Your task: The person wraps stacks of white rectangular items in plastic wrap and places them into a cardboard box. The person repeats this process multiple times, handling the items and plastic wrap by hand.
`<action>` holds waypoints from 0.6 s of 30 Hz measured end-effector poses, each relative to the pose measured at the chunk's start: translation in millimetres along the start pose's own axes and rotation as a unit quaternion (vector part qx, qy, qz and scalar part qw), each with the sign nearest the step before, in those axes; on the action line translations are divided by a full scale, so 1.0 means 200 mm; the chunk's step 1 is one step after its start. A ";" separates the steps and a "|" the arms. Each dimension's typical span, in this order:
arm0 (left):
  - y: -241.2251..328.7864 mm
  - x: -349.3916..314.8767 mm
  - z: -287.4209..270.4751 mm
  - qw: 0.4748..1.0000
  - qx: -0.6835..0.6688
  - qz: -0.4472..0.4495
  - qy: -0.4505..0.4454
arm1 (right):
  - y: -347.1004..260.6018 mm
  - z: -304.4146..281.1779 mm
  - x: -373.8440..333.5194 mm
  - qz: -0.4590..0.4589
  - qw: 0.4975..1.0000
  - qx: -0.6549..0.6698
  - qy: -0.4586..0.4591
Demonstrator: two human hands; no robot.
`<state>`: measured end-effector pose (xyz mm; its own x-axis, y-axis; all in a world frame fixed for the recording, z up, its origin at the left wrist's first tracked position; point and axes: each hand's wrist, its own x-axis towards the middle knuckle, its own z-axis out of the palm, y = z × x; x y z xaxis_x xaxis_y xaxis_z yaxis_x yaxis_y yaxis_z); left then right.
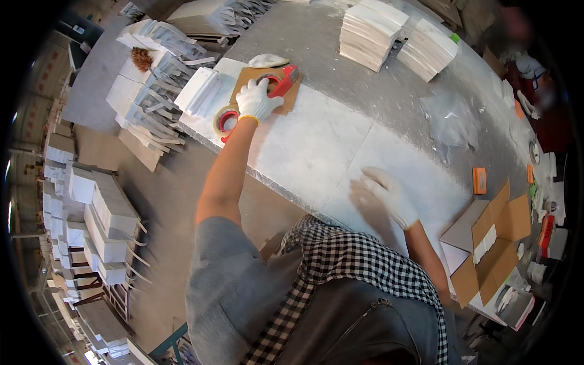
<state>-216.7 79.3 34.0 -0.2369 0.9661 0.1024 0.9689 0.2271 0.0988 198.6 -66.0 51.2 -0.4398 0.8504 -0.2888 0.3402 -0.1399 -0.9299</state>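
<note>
One tape dispenser (292, 75) under your left hand (257, 101)

The dispenser, red, lies near the far left corner of your bench (304, 140), on one cardboard piece (292, 102). One tape roll with red core (219, 122) is at the near edge, by the left corner. Two white stacks (369, 39) stand beyond the far edge; one open carton (500, 267) is at the right end. Your left arm reaches forward, almost straight, gloved fingers spread on the dispenser; I cannot tell if they grip. Your right arm is bent; the right hand (392, 198), blurred, is open above the bench.
</note>
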 end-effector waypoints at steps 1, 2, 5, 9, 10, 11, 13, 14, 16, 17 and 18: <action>0.02 0.02 0.00 1.000 0.014 0.000 -0.020 | -0.02 0.03 0.14 -0.026 1.000 -0.006 -0.016; 0.04 0.04 0.00 0.999 0.029 0.001 -0.042 | -0.04 0.06 0.28 -0.029 0.999 -0.010 -0.025; 0.02 0.09 0.04 0.998 0.038 -0.002 -0.056 | 0.00 0.12 0.79 -0.044 0.997 -0.046 -0.051; -0.02 0.11 0.06 0.993 -0.116 -0.001 0.031 | -0.11 0.20 1.35 -0.071 0.990 -0.110 0.053; -0.07 0.10 0.07 0.989 -0.142 -0.007 0.052 | -0.15 0.21 1.46 -0.071 0.984 -0.149 0.064; -0.10 0.09 0.05 0.983 -0.167 -0.014 0.070 | -0.19 0.23 1.55 -0.069 0.977 -0.187 0.073; -0.15 0.09 0.01 0.975 -0.190 -0.026 0.110 | -0.27 0.27 1.69 -0.068 0.960 -0.255 0.088; -0.19 0.08 0.00 0.971 -0.202 -0.039 0.122 | -0.30 0.31 1.75 -0.069 0.951 -0.286 0.089; -0.27 0.10 -0.02 0.967 -0.213 -0.053 0.126 | -0.33 0.35 1.84 -0.067 0.934 -0.339 0.092; -0.29 0.09 -0.02 0.967 -0.214 -0.056 0.125 | -0.34 0.37 1.87 -0.064 0.926 -0.360 0.093; -0.30 0.09 -0.03 0.967 -0.216 -0.057 0.123 | -0.35 0.39 1.89 -0.061 0.918 -0.381 0.096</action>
<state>-279.5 81.8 34.8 -0.4019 0.8674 0.2935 0.8273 0.2066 0.5223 -55.7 226.8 -11.6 -0.3838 0.9199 -0.0806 0.8128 0.2951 -0.5022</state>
